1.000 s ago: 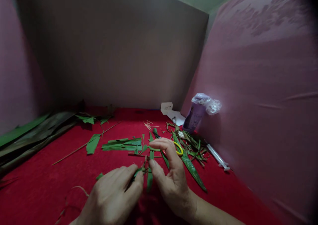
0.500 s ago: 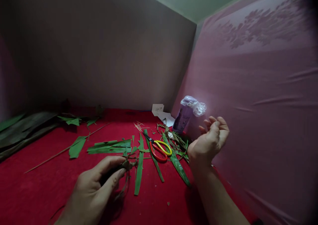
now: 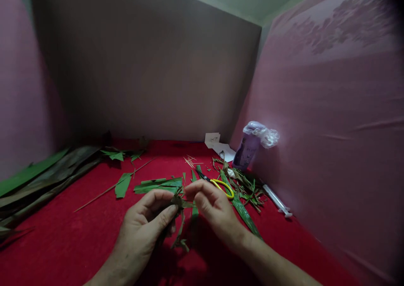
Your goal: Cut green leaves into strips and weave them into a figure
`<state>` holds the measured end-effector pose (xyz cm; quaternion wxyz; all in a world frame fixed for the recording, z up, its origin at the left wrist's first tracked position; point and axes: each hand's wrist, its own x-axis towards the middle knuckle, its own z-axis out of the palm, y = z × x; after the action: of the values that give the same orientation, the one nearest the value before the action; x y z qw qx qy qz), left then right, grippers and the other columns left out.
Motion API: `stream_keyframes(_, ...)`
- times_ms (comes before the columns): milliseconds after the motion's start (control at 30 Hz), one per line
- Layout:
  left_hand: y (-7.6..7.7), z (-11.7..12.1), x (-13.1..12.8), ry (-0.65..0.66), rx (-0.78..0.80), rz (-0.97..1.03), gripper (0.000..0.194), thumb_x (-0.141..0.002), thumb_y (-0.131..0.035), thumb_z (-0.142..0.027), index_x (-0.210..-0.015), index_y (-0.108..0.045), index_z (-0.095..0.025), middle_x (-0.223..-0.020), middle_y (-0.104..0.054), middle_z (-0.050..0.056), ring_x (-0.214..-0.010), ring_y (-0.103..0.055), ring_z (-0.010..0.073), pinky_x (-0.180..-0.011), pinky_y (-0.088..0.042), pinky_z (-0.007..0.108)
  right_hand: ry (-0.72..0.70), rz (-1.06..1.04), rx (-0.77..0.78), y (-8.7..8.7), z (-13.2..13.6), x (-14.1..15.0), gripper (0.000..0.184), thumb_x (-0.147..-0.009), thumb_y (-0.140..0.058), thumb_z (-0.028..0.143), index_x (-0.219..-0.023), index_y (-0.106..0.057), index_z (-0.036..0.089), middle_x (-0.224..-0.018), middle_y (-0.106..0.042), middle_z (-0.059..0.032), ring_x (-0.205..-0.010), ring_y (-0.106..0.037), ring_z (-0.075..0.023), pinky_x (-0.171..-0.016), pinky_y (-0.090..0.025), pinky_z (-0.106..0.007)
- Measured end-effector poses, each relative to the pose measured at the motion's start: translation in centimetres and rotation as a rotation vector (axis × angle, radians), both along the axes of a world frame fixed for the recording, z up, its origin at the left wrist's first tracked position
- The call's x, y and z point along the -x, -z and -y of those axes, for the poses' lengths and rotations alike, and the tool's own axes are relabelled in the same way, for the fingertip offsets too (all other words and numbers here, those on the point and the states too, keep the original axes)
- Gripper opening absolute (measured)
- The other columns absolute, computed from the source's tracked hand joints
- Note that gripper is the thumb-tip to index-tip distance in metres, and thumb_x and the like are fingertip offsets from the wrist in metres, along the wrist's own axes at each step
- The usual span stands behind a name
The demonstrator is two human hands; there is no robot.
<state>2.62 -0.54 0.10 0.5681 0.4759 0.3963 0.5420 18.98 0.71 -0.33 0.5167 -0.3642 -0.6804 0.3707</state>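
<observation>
Between the thumb and fingers of my left hand [image 3: 147,223] is a small knotted piece of dried leaf [image 3: 177,200], with loose brownish strips hanging below it. My right hand [image 3: 216,208] has come up beside it, its fingers curled toward the thumb. A thin strip runs from the knot to those fingertips; exactly how they grip it is partly hidden. Just behind the right hand lie scissors with a yellow handle [image 3: 227,188], partly covered by that hand. Cut green leaf strips [image 3: 158,185] lie beyond my left hand.
A purple cup [image 3: 247,150] topped with clear plastic stands at the right wall, near white papers [image 3: 224,151]. Leaf scraps [image 3: 249,187] and a syringe [image 3: 277,201] lie in front. Toothpicks [image 3: 190,161], a thin stick [image 3: 107,189] and long leaves [image 3: 47,176] rest on the red cloth.
My right hand has moved left and down from near the cup to the dried leaf, closing its fingers there. My left hand keeps its hold. The view has turned left, and the syringe now shows.
</observation>
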Motion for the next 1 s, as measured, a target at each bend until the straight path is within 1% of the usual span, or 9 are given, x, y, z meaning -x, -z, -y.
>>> stream_keyframes(100, 0.2, 0.0, -0.1, 0.039, -0.004, 0.011, 0.022, -0.067, -0.075, -0.028, -0.080, -0.061, -0.017, -0.061, -0.064, -0.005, -0.047, -0.055, 0.0068, -0.045, -0.045, 0.016, -0.005, 0.023, 0.050, 0.6, 1.1, 1.0, 0.018, -0.087, -0.056, 0.034, -0.088, -0.063, 0.018, -0.081, -0.062, -0.0018, -0.078, -0.057, -0.0153, -0.073, -0.046, -0.028)
stream_keyframes(200, 0.3, -0.2, 0.0, 0.034, 0.013, 0.023, 0.023, -0.067, -0.076, -0.028, -0.082, -0.061, -0.018, -0.063, -0.065, -0.004, -0.046, -0.056, 0.0073, -0.045, -0.046, 0.017, 0.088, -0.020, 0.034, -0.4, 0.1, -0.5, 0.017, -0.086, -0.056, 0.034, -0.087, -0.063, 0.019, -0.079, -0.061, -0.0015, -0.075, -0.056, -0.0147, -0.071, -0.045, -0.028)
stream_keyframes(333, 0.1, -0.2, 0.2, -0.026, 0.040, 0.039, 0.030, -0.062, -0.078, -0.029, -0.086, -0.064, -0.018, -0.065, -0.066, -0.004, -0.046, -0.057, 0.0080, -0.046, -0.048, 0.018, 0.697, -0.514, -0.170, -2.3, -2.9, -4.4, 0.025, -0.087, -0.051, 0.040, -0.100, -0.057, 0.020, -0.091, -0.058, -0.0030, -0.077, -0.055, -0.0140, -0.073, -0.045, -0.029)
stream_keyframes(400, 0.0, -0.1, 0.2, -0.013, 0.043, 0.024, 0.028, -0.063, -0.078, -0.029, -0.085, -0.065, -0.018, -0.065, -0.067, -0.003, -0.046, -0.057, 0.0080, -0.046, -0.047, 0.018, 0.800, -0.588, -0.212, -2.5, -3.4, -5.1, 0.023, -0.088, -0.050, 0.038, -0.102, -0.055, 0.020, -0.091, -0.057, -0.0029, -0.076, -0.055, -0.0134, -0.072, -0.045, -0.028)
stream_keyframes(467, 0.0, 0.1, 0.2, 0.000, 0.042, 0.006, 0.023, -0.064, -0.077, -0.028, -0.082, -0.066, -0.018, -0.066, -0.068, -0.002, -0.047, -0.057, 0.0079, -0.046, -0.047, 0.018, 0.634, -0.382, -0.187, -2.1, -2.8, -4.2, 0.019, -0.088, -0.051, 0.036, -0.095, -0.058, 0.019, -0.084, -0.058, -0.0024, -0.074, -0.054, -0.0141, -0.071, -0.044, -0.029)
stream_keyframes(533, 0.1, 0.1, 0.2, 0.010, 0.031, 0.005, 0.021, -0.065, -0.076, -0.028, -0.081, -0.067, -0.018, -0.067, -0.068, -0.002, -0.047, -0.057, 0.0079, -0.048, -0.047, 0.018, 0.278, -0.043, -0.118, -1.4, -1.5, -2.5, 0.024, -0.091, -0.046, 0.036, -0.089, -0.062, 0.019, -0.085, -0.060, -0.0041, -0.080, -0.056, -0.0164, -0.074, -0.044, -0.030)
stream_keyframes(600, 0.2, 0.1, 0.2, 0.019, 0.020, 0.010, 0.021, -0.065, -0.076, -0.028, -0.081, -0.068, -0.018, -0.065, -0.067, -0.002, -0.048, -0.056, 0.0079, -0.048, -0.047, 0.018, 0.078, 0.113, -0.140, -0.7, -0.2, -0.8, 0.028, -0.094, -0.041, 0.034, -0.091, -0.063, 0.019, -0.091, -0.059, -0.0048, -0.085, -0.055, -0.0168, -0.078, -0.044, -0.031)
stream_keyframes(800, 0.3, -0.2, 0.1, 0.056, 0.050, 0.031, 0.022, -0.061, -0.079, -0.029, -0.076, -0.068, -0.017, -0.064, -0.067, -0.002, -0.047, -0.055, 0.0079, -0.046, -0.045, 0.018, 0.030, 0.248, -0.064, -0.1, 1.0, 0.3, 0.019, -0.089, -0.050, 0.027, -0.074, -0.058, 0.017, -0.070, -0.055, 0.0004, -0.066, -0.050, -0.0130, -0.064, -0.042, -0.026)
stream_keyframes(1000, 0.3, 0.0, -0.3, 0.058, 0.094, 0.052, 0.028, -0.060, -0.080, -0.029, -0.082, -0.068, -0.017, -0.066, -0.069, -0.001, -0.045, -0.055, 0.0080, -0.044, -0.045, 0.018, -0.013, 0.106, 0.101, -0.3, 1.0, 0.3, 0.019, -0.086, -0.055, 0.031, -0.073, -0.055, 0.017, -0.061, -0.045, 0.0044, -0.056, -0.040, -0.0096, -0.053, -0.034, -0.023)
